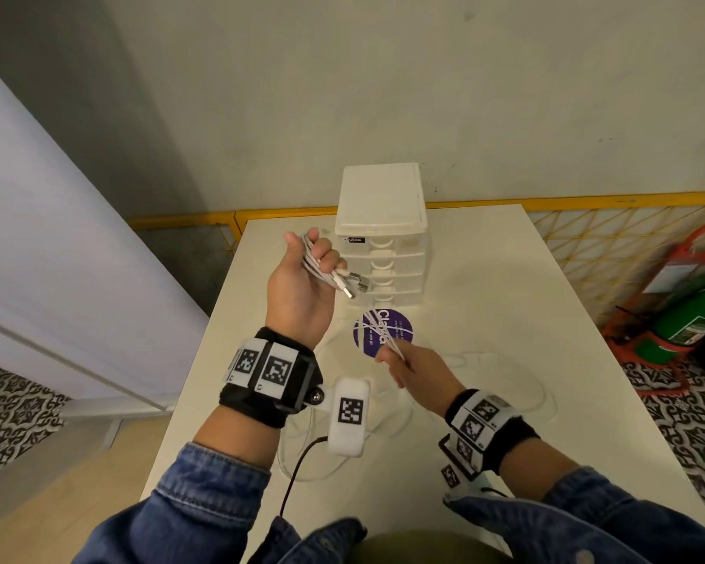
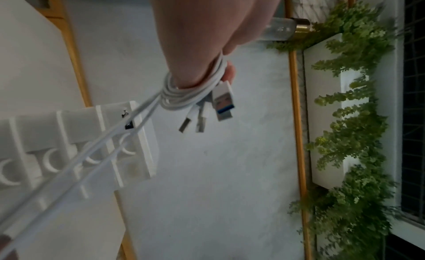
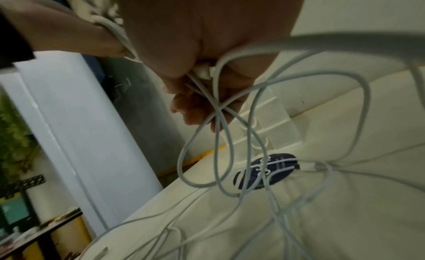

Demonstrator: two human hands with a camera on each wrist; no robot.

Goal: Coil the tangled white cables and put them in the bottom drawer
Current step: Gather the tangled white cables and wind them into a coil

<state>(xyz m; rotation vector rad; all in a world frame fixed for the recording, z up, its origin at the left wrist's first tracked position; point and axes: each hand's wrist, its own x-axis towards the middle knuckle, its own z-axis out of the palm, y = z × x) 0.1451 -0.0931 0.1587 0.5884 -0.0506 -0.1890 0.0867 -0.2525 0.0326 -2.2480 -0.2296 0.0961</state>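
Standing at the near edge of a white desk (image 1: 505, 303), a person in denim sleeves works over its middle. A white drawer unit (image 1: 381, 238) sits at the far edge against the wall, all drawers closed; bare desk surface lies to its right and along the right edge. The left edge borders a pale panel; a green cylinder (image 1: 692, 319) stands on the floor beyond the right edge.

The left hand (image 1: 302, 291) is raised palm-up just left of the drawer unit, fingers curled around a coiled bundle of white cables (image 2: 184, 93); three USB plugs (image 2: 220, 107) hang out past the fingertips. Strands run taut from the coil down to the right hand (image 1: 412, 370), held lower above the desk's centre beside a round purple sticker (image 1: 383, 331), thumb and fingers pinching those strands. Loose tangled loops trail from the right hand over the near half of the desk, under both wrists
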